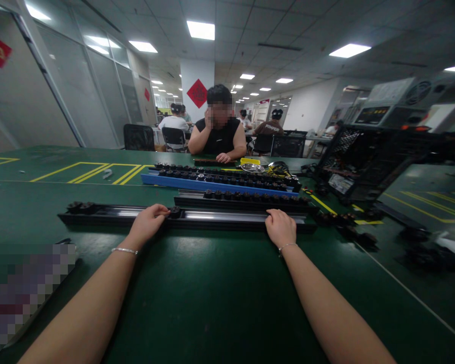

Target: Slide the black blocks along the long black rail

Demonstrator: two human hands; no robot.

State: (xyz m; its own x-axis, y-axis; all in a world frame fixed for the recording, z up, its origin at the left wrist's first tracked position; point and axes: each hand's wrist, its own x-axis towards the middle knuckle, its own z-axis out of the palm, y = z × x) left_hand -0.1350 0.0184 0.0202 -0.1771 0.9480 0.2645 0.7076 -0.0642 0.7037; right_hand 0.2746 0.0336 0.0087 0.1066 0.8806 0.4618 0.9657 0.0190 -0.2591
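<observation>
A long black rail (227, 217) with a shiny metal channel lies across the green table in front of me. My left hand (147, 225) is closed at the rail, its fingertips against a small black knobbed part (175, 212) that sits in the channel. Farther left, black parts (81, 207) of similar look sit in the same channel. Toward the rail's right end, my right hand (281, 227) is closed over its edge, with the thumb side up. The fingers' undersides are partly hidden.
Behind the rail lie a second black rail (246, 200) and a blue one (212, 184), both carrying several black parts. More loose parts (364, 238) and a large black machine housing (352, 162) stand at right. A person (220, 126) sits across the table.
</observation>
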